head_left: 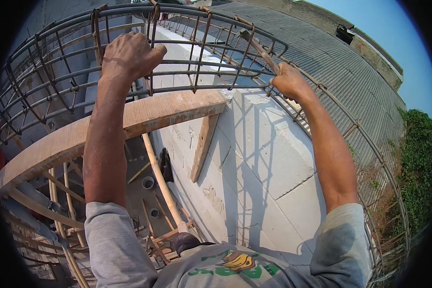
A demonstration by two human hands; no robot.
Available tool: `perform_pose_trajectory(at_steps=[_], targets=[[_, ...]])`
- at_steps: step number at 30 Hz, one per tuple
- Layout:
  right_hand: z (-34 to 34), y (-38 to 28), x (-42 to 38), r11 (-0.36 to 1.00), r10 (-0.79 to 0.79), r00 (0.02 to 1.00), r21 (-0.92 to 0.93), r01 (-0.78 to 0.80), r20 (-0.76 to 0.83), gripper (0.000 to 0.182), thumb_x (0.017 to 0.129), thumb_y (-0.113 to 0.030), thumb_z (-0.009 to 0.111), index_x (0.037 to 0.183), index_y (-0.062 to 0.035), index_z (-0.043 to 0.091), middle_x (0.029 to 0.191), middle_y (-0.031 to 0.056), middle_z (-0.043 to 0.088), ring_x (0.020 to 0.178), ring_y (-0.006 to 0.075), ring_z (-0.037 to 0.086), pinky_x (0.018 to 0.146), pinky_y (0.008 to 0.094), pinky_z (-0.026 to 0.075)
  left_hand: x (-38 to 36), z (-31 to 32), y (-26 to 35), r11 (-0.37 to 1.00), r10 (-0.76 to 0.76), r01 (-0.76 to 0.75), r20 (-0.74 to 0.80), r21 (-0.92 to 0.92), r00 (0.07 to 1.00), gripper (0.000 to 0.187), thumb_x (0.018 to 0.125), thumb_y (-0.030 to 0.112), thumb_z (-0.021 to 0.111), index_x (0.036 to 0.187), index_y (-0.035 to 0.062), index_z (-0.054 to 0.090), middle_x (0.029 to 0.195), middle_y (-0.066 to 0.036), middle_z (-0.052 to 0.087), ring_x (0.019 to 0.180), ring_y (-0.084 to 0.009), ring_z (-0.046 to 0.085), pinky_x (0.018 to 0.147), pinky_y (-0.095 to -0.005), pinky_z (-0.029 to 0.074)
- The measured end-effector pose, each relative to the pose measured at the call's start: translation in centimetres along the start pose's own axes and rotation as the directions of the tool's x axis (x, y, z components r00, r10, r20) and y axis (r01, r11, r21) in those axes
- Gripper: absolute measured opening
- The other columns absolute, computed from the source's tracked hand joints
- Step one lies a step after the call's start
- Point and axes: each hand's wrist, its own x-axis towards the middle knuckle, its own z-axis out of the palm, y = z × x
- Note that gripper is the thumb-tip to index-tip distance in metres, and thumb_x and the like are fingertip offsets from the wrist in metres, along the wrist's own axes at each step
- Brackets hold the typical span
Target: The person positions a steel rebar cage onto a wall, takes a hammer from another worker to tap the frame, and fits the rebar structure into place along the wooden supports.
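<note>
My left hand [129,55] is closed round a bar of the long steel rebar cage [189,62], which runs across the upper view, its thumb pointing right. At the cage's right end my right hand [289,82] is closed on the handle of a hammer-like tool [261,52]; its head lies up against the bars. Beneath the cage a wooden plank [177,106] rests with its right end at the white block wall [273,144]. A short wooden brace [205,146] slants down from that plank end.
Another rebar cage [381,161] curves along the wall's outer right side. Beyond lies a corrugated roof [331,62], with green plants [415,153] at far right. Far below on the left are bamboo poles [156,165], buckets [148,182] and loose timber.
</note>
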Motion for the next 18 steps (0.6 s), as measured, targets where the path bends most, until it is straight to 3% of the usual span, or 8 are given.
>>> perform_pose_trajectory(at_steps=[4,7,8,11,14,15,16,18], targets=[[-3.5,-1.3,3.0,0.995,0.087,0.988,-0.050,-0.081,0.126,0.029,0.073,-0.008,0.049,0.090,0.0101,0.064,0.087,0.0268,0.065,0.083,0.0322,0.066,0.073,0.0429,0.049,-0.3,0.8,-0.4,0.999,0.047,-0.047,-0.040,0.018,0.998,0.047,0.079,0.043,0.050,0.065,-0.0002,0.064,0.054,-0.015,0.056,0.052,-0.0229,0.060,0.055,-0.0429,0.053],[-3.2,-0.7,4.9,0.978,-0.021,1.000,-0.206,0.024,0.014,0.032,0.074,-0.010,0.049,0.093,0.0111,0.064,0.086,0.0264,0.065,0.081,0.0333,0.066,0.071,0.0410,0.050,-0.1,0.7,-0.6,0.997,0.064,-0.062,-0.052,0.034,0.997,0.052,0.083,0.047,0.048,0.066,-0.0006,0.063,0.055,-0.015,0.056,0.052,-0.0223,0.061,0.055,-0.0431,0.052],[-3.8,-1.5,4.7,0.984,0.078,0.992,-0.167,-0.061,0.099,0.035,0.074,-0.012,0.051,0.097,0.0113,0.063,0.092,0.0271,0.065,0.085,0.0361,0.066,0.075,0.0401,0.051,-0.1,1.0,-0.7,0.997,0.072,-0.069,-0.076,0.044,0.995,0.053,0.084,0.047,0.047,0.066,-0.0002,0.063,0.054,-0.015,0.056,0.051,-0.0217,0.060,0.054,-0.0426,0.052],[-0.2,-1.3,5.2,0.976,-0.031,0.999,-0.215,0.033,0.013,0.037,0.076,-0.016,0.053,0.099,0.0105,0.063,0.095,0.0280,0.064,0.090,0.0375,0.065,0.080,0.0400,0.052,-0.8,1.0,-1.0,0.993,0.103,-0.094,-0.122,0.074,0.987,0.055,0.087,0.049,0.047,0.064,0.0013,0.062,0.050,-0.013,0.053,0.048,-0.0191,0.059,0.051,-0.0405,0.051],[0.9,-2.2,4.6,0.919,-0.116,0.985,-0.361,0.156,0.132,0.032,0.076,-0.010,0.049,0.098,0.0112,0.058,0.067,0.0195,0.061,0.050,0.0255,0.060,0.044,0.0379,0.046,-0.5,1.8,-0.7,0.984,0.178,-0.169,-0.196,0.061,0.964,0.058,0.089,0.052,0.048,0.063,0.0024,0.061,0.046,-0.011,0.051,0.043,-0.0165,0.056,0.049,-0.0384,0.050],[-1.0,-3.5,4.6,0.950,0.097,0.956,-0.312,-0.006,0.277,0.031,0.077,-0.010,0.048,0.097,0.0109,0.059,0.063,0.0178,0.059,0.046,0.0236,0.057,0.041,0.0376,0.044,-0.7,2.1,-1.1,0.982,0.190,-0.181,-0.222,0.062,0.956,0.058,0.089,0.053,0.048,0.062,0.0027,0.061,0.045,-0.010,0.050,0.042,-0.0156,0.055,0.048,-0.0377,0.050],[-1.1,-2.9,5.1,0.945,0.078,0.965,-0.326,0.008,0.249,0.023,0.076,-0.009,0.048,0.086,0.0088,0.059,0.056,0.0128,0.054,0.040,0.0186,0.051,0.036,0.0357,0.039,-1.1,2.2,-1.1,0.980,0.198,-0.189,-0.211,0.062,0.957,0.059,0.090,0.053,0.047,0.062,0.0028,0.061,0.044,-0.010,0.049,0.042,-0.0153,0.055,0.049,-0.0374,0.050],[-2.6,-2.0,5.0,0.984,0.100,0.978,-0.161,-0.071,0.182,0.016,0.075,-0.007,0.049,0.077,0.0058,0.057,0.053,0.0106,0.052,0.039,0.0167,0.049,0.034,0.0341,0.036,-1.2,2.0,-1.1,0.978,0.208,-0.196,-0.197,0.077,0.958,0.060,0.092,0.052,0.045,0.062,0.0030,0.061,0.043,-0.009,0.048,0.041,-0.0145,0.055,0.051,-0.0367,0.051]])
